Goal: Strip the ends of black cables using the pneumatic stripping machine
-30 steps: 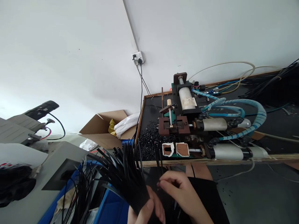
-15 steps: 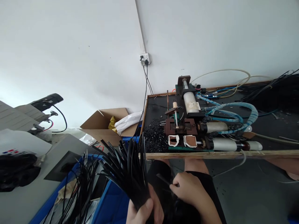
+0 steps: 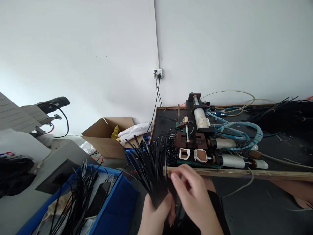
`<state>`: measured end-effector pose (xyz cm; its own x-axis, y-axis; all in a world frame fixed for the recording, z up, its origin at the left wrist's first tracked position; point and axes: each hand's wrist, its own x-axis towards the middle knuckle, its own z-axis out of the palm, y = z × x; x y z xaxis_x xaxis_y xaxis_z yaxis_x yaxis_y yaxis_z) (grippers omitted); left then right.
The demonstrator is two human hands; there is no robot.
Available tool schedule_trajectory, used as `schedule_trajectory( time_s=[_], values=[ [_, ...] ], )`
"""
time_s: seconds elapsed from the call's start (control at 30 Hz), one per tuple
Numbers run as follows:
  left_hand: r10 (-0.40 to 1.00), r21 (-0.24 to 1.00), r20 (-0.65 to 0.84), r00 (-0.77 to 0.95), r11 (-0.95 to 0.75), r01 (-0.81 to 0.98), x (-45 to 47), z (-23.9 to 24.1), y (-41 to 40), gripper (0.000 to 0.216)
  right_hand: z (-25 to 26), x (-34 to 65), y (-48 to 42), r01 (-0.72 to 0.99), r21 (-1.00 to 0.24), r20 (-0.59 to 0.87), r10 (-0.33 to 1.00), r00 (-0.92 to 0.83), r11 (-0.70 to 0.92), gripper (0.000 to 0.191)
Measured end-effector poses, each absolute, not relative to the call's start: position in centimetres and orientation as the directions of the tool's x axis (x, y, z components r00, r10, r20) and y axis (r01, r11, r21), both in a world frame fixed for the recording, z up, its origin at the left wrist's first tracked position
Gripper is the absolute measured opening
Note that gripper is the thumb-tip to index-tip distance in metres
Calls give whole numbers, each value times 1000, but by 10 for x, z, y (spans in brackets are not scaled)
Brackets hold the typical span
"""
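Observation:
A fanned bundle of thin black strips [image 3: 153, 173] rises from my left hand [image 3: 158, 210], which is wrapped round its lower part. My right hand [image 3: 192, 194] is just right of the bundle, its fingers curled and the fingertips close beside an upright strip at the bundle's right edge. Whether those fingers pinch that strip or something else is hidden. The lower ends of the bundle are hidden by my hands and lap.
Ahead right, a bench [image 3: 281, 153] carries a pneumatic fixture [image 3: 201, 122] with blue hoses, small black offcuts [image 3: 172, 155] and a black strip pile [image 3: 288, 114]. A blue bin [image 3: 119, 195] with strips stands left. Behind it are a cardboard box [image 3: 105, 143] and grey machine [image 3: 22, 114].
My right hand has risen from my lap to the bundle's right edge; the loose strip it held low no longer shows there. The bundle has shifted slightly right, and the view has tilted.

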<state>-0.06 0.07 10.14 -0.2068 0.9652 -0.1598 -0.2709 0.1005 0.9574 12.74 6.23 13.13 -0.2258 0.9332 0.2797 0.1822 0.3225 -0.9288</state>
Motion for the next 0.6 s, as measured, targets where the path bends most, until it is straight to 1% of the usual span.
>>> schedule_trajectory(
  time_s=[0.07, 0.1, 0.2, 0.27, 0.33, 0.4, 0.5, 0.6],
  values=[
    [957, 961, -193, -215, 140, -238, 1, 102, 5, 60, 135, 117, 66, 55, -943, 298, 908, -296, 328, 31],
    [954, 961, -206, -219, 155, -230, 1, 102, 7, 58, 134, 114, 68, 24, -944, 308, 906, -290, 329, 31],
    [949, 957, -212, -232, 154, -245, 4, 101, 11, 55, 122, 110, 74, -21, -943, 329, 925, -189, 332, 30],
    [938, 949, -220, -266, 143, -282, 6, 100, 12, 52, 112, 110, 74, -19, -939, 343, 933, -103, 343, 29],
    [914, 933, -252, -319, 142, -330, 10, 98, 11, 48, 103, 112, 73, 29, -925, 379, 925, -15, 379, 29],
    [897, 923, -274, -348, 144, -356, 13, 97, 11, 49, 97, 113, 72, 88, -899, 433, 900, 37, 429, 28],
    [890, 932, -275, -364, 154, -329, 16, 98, 12, 48, 95, 117, 75, 115, -884, 457, 889, 16, 452, 26],
    [858, 940, -295, -421, 181, -291, 19, 102, 14, 48, 99, 121, 80, 60, -923, 372, 922, -104, 380, 24]
  ],
)
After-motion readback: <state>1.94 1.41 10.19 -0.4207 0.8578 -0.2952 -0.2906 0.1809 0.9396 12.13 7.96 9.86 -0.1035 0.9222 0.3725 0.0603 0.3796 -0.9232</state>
